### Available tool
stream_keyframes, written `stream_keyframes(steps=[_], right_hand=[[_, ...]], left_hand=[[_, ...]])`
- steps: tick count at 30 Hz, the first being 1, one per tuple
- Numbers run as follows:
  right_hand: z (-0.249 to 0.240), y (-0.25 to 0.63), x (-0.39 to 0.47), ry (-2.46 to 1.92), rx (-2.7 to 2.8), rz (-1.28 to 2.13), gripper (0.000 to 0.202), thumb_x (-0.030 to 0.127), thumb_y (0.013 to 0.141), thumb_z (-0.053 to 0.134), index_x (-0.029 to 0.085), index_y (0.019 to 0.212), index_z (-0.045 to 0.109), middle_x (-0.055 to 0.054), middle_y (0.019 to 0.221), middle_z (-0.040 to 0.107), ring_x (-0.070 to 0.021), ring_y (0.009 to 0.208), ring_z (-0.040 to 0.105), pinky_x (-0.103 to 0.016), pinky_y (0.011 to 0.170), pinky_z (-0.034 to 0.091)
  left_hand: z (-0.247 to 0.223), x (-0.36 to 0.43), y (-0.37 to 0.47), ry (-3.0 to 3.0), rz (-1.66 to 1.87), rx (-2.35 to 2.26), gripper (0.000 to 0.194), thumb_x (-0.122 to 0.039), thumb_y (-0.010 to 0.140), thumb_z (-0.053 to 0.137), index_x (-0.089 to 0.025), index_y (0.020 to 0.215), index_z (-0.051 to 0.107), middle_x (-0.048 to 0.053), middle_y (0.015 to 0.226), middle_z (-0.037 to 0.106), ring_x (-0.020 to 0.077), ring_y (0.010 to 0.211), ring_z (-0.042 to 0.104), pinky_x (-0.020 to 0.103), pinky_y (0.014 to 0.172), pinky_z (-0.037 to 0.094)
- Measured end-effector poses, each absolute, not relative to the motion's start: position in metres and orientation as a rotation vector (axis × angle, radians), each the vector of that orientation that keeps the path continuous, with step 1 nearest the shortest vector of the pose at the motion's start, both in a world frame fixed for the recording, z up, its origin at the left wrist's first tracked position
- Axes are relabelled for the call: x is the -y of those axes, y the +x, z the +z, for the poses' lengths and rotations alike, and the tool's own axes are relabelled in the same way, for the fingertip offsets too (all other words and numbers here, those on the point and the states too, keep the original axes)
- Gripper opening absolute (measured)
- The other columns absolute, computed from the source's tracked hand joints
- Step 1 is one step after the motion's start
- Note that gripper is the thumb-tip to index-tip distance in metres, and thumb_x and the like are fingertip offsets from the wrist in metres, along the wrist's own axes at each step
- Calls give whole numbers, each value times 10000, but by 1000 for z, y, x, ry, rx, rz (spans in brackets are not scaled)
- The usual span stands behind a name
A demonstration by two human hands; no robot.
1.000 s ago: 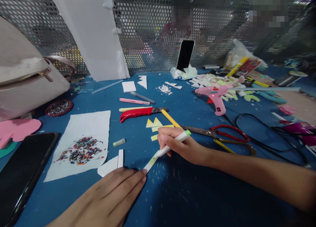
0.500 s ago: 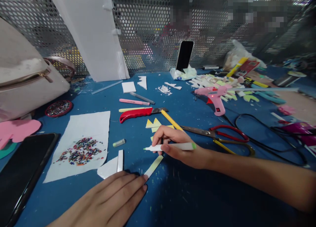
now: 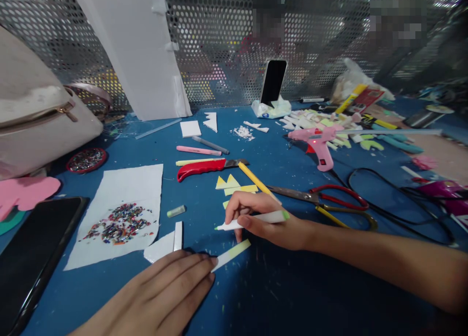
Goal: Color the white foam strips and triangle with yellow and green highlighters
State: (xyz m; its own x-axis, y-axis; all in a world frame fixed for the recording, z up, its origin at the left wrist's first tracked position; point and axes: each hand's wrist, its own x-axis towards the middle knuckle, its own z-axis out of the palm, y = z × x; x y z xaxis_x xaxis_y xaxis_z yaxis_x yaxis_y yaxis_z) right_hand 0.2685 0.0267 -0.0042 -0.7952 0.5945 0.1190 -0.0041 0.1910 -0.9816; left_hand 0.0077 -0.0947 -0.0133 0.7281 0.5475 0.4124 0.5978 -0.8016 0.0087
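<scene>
My right hand (image 3: 261, 219) grips a white highlighter (image 3: 268, 218) with a green tip, pointing left just above the table. Below it lies a narrow white strip (image 3: 232, 254), tinted pale green toward its far end. My left hand (image 3: 171, 287) is palm down, fingers together, with the strip's near end caught between its index fingertip and thumb. The highlighter's tip is apart from the strip. A greenish marker cap (image 3: 176, 211) lies to the left. A white cut piece (image 3: 163, 247) with a raised edge sits just beyond my left fingers. Small yellow-tinted pieces (image 3: 241, 189) lie beyond my right hand.
A red-handled knife (image 3: 201, 169), scissors (image 3: 310, 196) and a pink glue gun (image 3: 318, 141) with a cable lie farther back. Glittery bits (image 3: 122, 224) cover a white sheet at left, beside a phone (image 3: 40, 248). Another phone (image 3: 274, 82) stands by the mesh.
The strip has swung clockwise, its far end moving right and slightly down. The highlighter tip has shifted slightly down and right. My left hand has barely moved.
</scene>
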Motion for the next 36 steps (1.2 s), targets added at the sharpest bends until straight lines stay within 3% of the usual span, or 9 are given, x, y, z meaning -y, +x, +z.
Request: stream_keyframes(steps=[8, 15, 23, 29, 31, 34, 36], right_hand=[[-8, 271, -26, -517, 1966, 1711, 373, 489, 994, 540, 125, 963, 614, -10, 756, 588, -99, 579, 627, -198, 532, 483], [-12, 273, -25, -557, 1772, 1325, 265, 374, 1053, 458, 153, 993, 592, 5, 696, 579, -93, 582, 561, -215, 532, 402], [-13, 272, -22, -632, 1678, 1250, 263, 407, 1035, 471, 176, 966, 575, 19, 654, 572, -107, 542, 507, -246, 526, 402], [-9, 268, -19, -588, 1654, 1262, 244, 390, 1013, 492, 171, 943, 571, 33, 637, 538, -100, 538, 509, -238, 527, 414], [-9, 267, -18, -576, 1664, 1250, 253, 398, 1012, 490, 168, 946, 570, 34, 633, 538, -98, 534, 517, -238, 528, 407], [-9, 267, -18, -555, 1669, 1219, 262, 406, 1016, 482, 167, 942, 558, 41, 619, 532, -94, 527, 519, -230, 520, 395], [-9, 267, -19, -546, 1661, 1206, 256, 403, 1018, 479, 169, 939, 545, 40, 639, 533, -89, 533, 522, -222, 518, 396]], left_hand=[[-20, 93, 9, -2780, -602, 1004, 344, -214, 1031, 426, -201, 1286, 657, 3, 1377, 620, 157, 1291, 526, 306, 1258, 151], [-19, 91, 9, -2794, -556, 958, 435, -122, 1016, 330, -190, 1317, 636, 13, 1430, 578, 166, 1331, 497, 352, 1262, 141], [-3, 92, 12, -2888, -541, 945, 401, -195, 1010, 441, -196, 1392, 564, 11, 1383, 618, 155, 1300, 535, 349, 1263, 162], [3, 83, 0, -2933, -482, 1019, 489, -70, 983, 374, -208, 1436, 496, 59, 1377, 604, 176, 1279, 547, 387, 1214, 291], [3, 70, -11, -2842, -508, 1144, 419, -140, 1015, 400, -243, 1402, 523, 61, 1287, 647, 200, 1185, 590, 387, 1122, 396], [6, 44, -28, -2778, -457, 1353, 336, -261, 1030, 435, -190, 1335, 557, 129, 1229, 638, 266, 1077, 604, 435, 962, 485], [7, 27, -33, -2826, -427, 1425, 314, -354, 1030, 463, -191, 1275, 574, 120, 1184, 647, 249, 1046, 619, 372, 896, 515]])
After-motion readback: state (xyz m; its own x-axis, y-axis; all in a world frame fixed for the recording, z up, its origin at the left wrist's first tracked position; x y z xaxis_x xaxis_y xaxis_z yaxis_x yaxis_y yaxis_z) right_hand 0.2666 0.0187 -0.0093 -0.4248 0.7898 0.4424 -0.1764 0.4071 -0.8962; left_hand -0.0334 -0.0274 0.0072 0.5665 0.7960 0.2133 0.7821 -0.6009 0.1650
